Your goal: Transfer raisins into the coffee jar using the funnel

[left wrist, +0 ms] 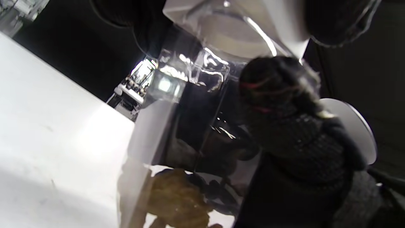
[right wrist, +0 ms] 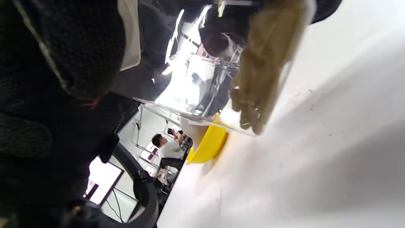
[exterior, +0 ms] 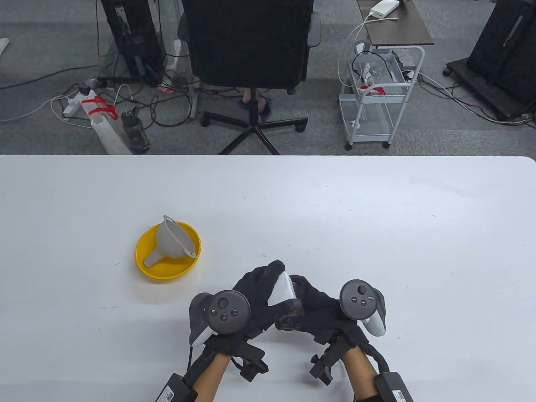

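Clear jar (exterior: 284, 295) with raisins (right wrist: 262, 63) gripped between my left hand (exterior: 255, 299) and right hand (exterior: 318, 310), near table's (exterior: 377, 217) front edge; funnel (exterior: 173, 240) in yellow bowl (exterior: 144, 259) left.

Black knit gloves, apparently grey-and-white trackers, bare forearms.

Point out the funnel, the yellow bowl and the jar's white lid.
funnel (exterior: 171, 239), table view, on the grey cone's outer wall.
yellow bowl (exterior: 167, 271), table view, on the bare near rim.
white lid (exterior: 282, 291), table view, on the lid's side face between the gloved hands.
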### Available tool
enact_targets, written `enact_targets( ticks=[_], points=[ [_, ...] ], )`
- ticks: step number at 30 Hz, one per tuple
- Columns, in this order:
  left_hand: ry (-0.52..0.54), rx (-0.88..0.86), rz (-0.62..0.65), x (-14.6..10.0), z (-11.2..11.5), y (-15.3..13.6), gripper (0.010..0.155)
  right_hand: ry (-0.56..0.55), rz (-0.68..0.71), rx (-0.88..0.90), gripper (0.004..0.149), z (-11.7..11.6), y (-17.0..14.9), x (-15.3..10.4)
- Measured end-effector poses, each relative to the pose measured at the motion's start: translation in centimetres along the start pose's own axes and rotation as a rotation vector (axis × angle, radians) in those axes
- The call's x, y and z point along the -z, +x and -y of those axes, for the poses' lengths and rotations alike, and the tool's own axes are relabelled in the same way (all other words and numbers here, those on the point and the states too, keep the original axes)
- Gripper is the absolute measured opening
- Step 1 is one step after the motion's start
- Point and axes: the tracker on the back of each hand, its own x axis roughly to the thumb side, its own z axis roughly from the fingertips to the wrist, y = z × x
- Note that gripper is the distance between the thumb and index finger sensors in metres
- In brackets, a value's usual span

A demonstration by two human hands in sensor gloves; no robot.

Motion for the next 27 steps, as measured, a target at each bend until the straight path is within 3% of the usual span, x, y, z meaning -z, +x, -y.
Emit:
enact_targets(
  ticks=[18, 27],
  points=[
    [-0.023, -0.062, 0.099, 0.2, -0.5, 0.7, 0.089, 0.209, 0.031, 0.225, 0.087, 1.0, -1.1, 0.5],
    [-0.047, -0.108, 0.114, 0.3, -0.3, 0.1, 0.089, 0.234, 0.028, 0.225, 0.087, 1.1, -1.2, 0.6]
  ],
)
